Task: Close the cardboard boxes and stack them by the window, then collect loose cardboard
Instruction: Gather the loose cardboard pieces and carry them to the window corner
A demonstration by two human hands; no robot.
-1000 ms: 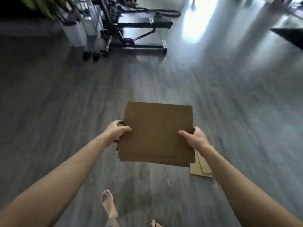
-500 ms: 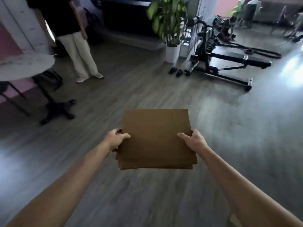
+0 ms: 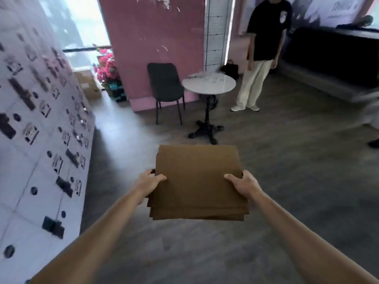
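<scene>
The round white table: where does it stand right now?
In the head view, the round white table stands centre-right, beyond the held cardboard stack, between the dark chair and a standing person.

Two hands (image 3: 150, 182), one cardboard stack (image 3: 198, 181), one chair (image 3: 166, 83), one round table (image 3: 209, 84).

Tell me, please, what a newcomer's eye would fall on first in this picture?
First, the stack of flat cardboard sheets at centre, held level by the left hand and right hand at its side edges. Beyond it stand a round white table and a dark chair against the pink wall, with a person standing at the right.
</scene>
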